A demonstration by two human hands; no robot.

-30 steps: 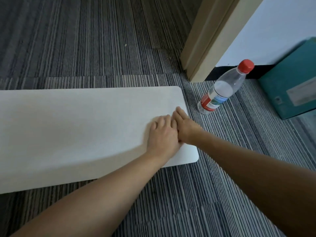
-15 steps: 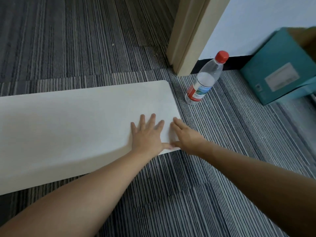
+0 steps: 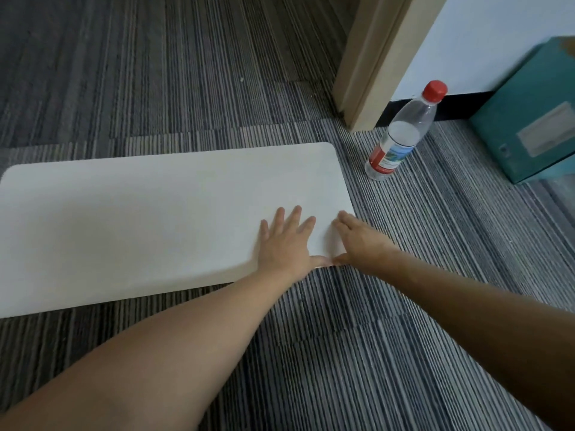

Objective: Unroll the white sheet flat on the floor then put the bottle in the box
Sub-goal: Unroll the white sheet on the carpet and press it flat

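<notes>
Pressing hands: both lie palm-down on the right end of the white sheet, holding nothing.
Left hand: grip apart, fingers spread flat on the sheet near its near right corner; the thumb points right along the near edge.
Right hand: grip apart, flat at the sheet's right edge, partly on the sheet and partly over the carpet; its thumb meets the left thumb tip at the near edge.
White sheet: unrolled and lying flat on the floor, rounded corners, long side running left to right; its left end reaches the picture's left edge.
Bottle: clear plastic, red cap, red and blue label, standing upright on the carpet just beyond the sheet's far right corner, apart from the sheet and from both hands.
Box: teal, on the floor against the wall to the right of the bottle, near it but not touching; a pale label shows on its side. Whether its top is open cannot be told.
Door frame: beige, rising behind the bottle, next to the white wall with its dark baseboard.
Floor: striped grey carpet all around.
</notes>
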